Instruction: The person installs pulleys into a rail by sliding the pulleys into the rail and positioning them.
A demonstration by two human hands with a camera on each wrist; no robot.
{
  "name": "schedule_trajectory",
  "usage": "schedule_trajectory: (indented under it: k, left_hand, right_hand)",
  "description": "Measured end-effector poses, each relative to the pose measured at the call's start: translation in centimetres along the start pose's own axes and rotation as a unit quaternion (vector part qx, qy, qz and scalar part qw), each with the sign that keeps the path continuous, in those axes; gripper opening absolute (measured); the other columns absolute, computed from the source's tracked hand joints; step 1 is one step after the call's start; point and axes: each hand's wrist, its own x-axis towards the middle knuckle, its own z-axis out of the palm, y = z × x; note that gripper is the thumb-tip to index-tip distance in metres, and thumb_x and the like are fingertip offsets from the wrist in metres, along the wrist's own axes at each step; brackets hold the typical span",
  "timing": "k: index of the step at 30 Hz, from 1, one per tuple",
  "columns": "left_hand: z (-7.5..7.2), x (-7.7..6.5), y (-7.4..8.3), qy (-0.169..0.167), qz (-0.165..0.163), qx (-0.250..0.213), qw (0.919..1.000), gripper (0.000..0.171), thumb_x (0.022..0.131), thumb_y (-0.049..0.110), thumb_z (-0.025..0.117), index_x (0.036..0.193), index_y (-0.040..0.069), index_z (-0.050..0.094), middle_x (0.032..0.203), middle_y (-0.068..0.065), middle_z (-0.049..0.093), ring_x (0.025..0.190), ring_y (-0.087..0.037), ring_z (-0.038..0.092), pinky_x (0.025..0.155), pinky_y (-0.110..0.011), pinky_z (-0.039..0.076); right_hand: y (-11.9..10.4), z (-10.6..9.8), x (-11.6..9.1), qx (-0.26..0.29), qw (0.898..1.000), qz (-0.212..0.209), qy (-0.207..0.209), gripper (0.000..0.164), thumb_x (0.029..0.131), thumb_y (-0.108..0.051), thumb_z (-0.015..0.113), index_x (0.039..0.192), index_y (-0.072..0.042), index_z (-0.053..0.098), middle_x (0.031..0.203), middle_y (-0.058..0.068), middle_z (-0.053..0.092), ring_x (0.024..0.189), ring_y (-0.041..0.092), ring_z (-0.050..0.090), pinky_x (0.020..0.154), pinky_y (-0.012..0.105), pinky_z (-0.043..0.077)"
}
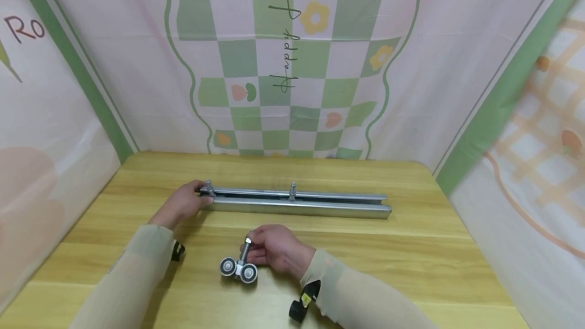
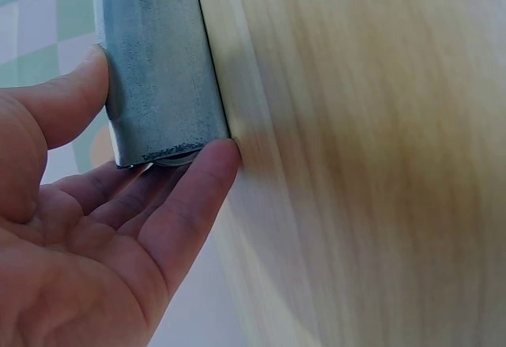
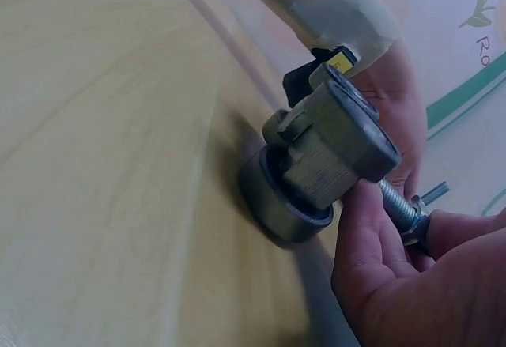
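A long steel track rail [image 1: 311, 208] lies across the table with its slot facing up. My left hand [image 1: 185, 203] grips its left end, thumb on the near side and other fingers at the far side. In the left wrist view, the fingertips meet the rail's [image 2: 158, 62] cut end. Two threaded bolts stand up from the slot, one [image 1: 208, 187] beside my left hand and one [image 1: 293, 191] near mid-rail. My right hand [image 1: 280, 249] pinches a roller trolley by its bolt, the wheels [image 1: 249, 273] hanging down and left. In the right wrist view, a nut [image 3: 419, 220] sits on that bolt.
The wooden table [image 1: 388, 258] ends at a patterned curtain [image 1: 315, 60] behind the rail, with more cloth at both sides. Black wrist cameras are strapped to both wrists, the right one [image 1: 299, 310] low over the table.
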Motion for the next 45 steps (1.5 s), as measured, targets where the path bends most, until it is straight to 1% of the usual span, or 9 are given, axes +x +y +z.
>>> schedule_trajectory:
  k: [8, 15, 19, 23, 31, 34, 36, 41, 45]
  left_hand:
    - [0.0, 0.0, 0.1, -0.004, 0.0, -0.002, 1.0, 0.072, 0.097, 0.036, 0.065, 0.153, 0.003, 0.034, 0.151, -0.028, 0.035, 0.136, -0.051, 0.031, 0.107, -0.066, 0.027]
    - [-0.1, 0.0, 0.1, -0.005, -0.002, -0.006, 1.0, 0.072, 0.097, 0.035, 0.065, 0.153, 0.002, 0.034, 0.152, -0.028, 0.035, 0.137, -0.05, 0.031, 0.108, -0.065, 0.028]
    - [-0.1, 0.0, 0.1, -0.005, -0.001, -0.009, 0.9999, 0.073, 0.096, 0.036, 0.066, 0.152, 0.002, 0.034, 0.152, -0.028, 0.035, 0.137, -0.05, 0.031, 0.108, -0.065, 0.028]
    - [0.0, 0.0, 0.0, -0.006, 0.004, -0.007, 1.0, 0.073, 0.096, 0.036, 0.066, 0.152, 0.002, 0.034, 0.151, -0.028, 0.035, 0.136, -0.051, 0.031, 0.108, -0.066, 0.028]
    - [-0.1, -0.1, 0.0, -0.006, 0.006, -0.005, 1.0, 0.072, 0.097, 0.035, 0.065, 0.152, 0.002, 0.033, 0.151, -0.029, 0.035, 0.136, -0.051, 0.031, 0.108, -0.066, 0.027]
    - [0.0, -0.1, -0.1, -0.005, 0.009, -0.004, 0.9999, 0.072, 0.097, 0.034, 0.066, 0.152, 0.001, 0.034, 0.151, -0.029, 0.036, 0.136, -0.051, 0.032, 0.108, -0.065, 0.028]
    - [0.0, -0.1, -0.1, -0.005, 0.01, -0.003, 0.9999, 0.071, 0.097, 0.034, 0.065, 0.152, 0.002, 0.035, 0.151, -0.029, 0.036, 0.136, -0.051, 0.032, 0.107, -0.065, 0.028]
    - [0.0, 0.0, -0.1, -0.008, 0.011, -0.004, 0.9999, 0.072, 0.097, 0.035, 0.065, 0.152, 0.001, 0.033, 0.151, -0.029, 0.036, 0.135, -0.051, 0.033, 0.107, -0.065, 0.03]
    - [0.0, 0.0, -0.1, -0.006, 0.012, -0.001, 0.9999, 0.072, 0.098, 0.034, 0.064, 0.152, 0.0, 0.033, 0.151, -0.029, 0.035, 0.136, -0.051, 0.032, 0.107, -0.065, 0.029]
  right_hand:
    - [-1.3, -0.7, -0.7, -0.016, 0.999, -0.03, 0.008, 0.019, 0.097, -0.002, 0.057, 0.113, 0.009, 0.061, 0.095, 0.022, 0.071, 0.069, 0.021, 0.069, 0.069, 0.037, 0.06]
    - [-2.3, -1.6, -1.6, -0.066, 0.995, -0.081, -0.001, 0.023, 0.098, -0.003, 0.058, 0.115, 0.012, 0.058, 0.093, 0.024, 0.07, 0.07, 0.023, 0.07, 0.071, 0.039, 0.06]
    - [-2.7, -2.0, -2.4, -0.114, 0.987, -0.116, 0.001, 0.021, 0.098, -0.003, 0.059, 0.112, 0.013, 0.06, 0.09, 0.022, 0.07, 0.069, 0.022, 0.068, 0.07, 0.039, 0.06]
    - [-3.0, -2.1, -3.2, -0.201, 0.966, -0.162, 0.008, 0.018, 0.098, -0.005, 0.06, 0.108, 0.01, 0.063, 0.088, 0.015, 0.07, 0.072, 0.022, 0.068, 0.07, 0.037, 0.06]
    - [-2.7, -2.5, -4.1, -0.383, 0.888, -0.253, 0.041, 0.011, 0.098, -0.013, 0.063, 0.1, -0.006, 0.071, 0.083, -0.003, 0.068, 0.074, 0.016, 0.064, 0.067, 0.032, 0.055]
    - [-2.5, -2.7, -4.3, -0.41, 0.867, -0.278, 0.042, 0.01, 0.098, -0.015, 0.063, 0.1, -0.01, 0.072, 0.084, -0.006, 0.067, 0.075, 0.012, 0.061, 0.069, 0.032, 0.053]
    - [-2.2, -3.0, -4.5, -0.416, 0.862, -0.287, 0.039, 0.009, 0.098, -0.015, 0.063, 0.099, -0.012, 0.072, 0.086, -0.008, 0.067, 0.078, 0.011, 0.061, 0.071, 0.032, 0.052]
    - [-1.6, -3.6, -5.1, -0.418, 0.863, -0.283, 0.021, 0.008, 0.096, -0.015, 0.064, 0.1, -0.014, 0.07, 0.089, -0.01, 0.067, 0.082, 0.012, 0.061, 0.075, 0.032, 0.053]
    - [-1.3, -4.1, -5.3, -0.433, 0.854, -0.289, 0.0, 0.013, 0.094, -0.018, 0.066, 0.104, -0.012, 0.07, 0.091, -0.012, 0.066, 0.083, 0.01, 0.062, 0.075, 0.029, 0.054]
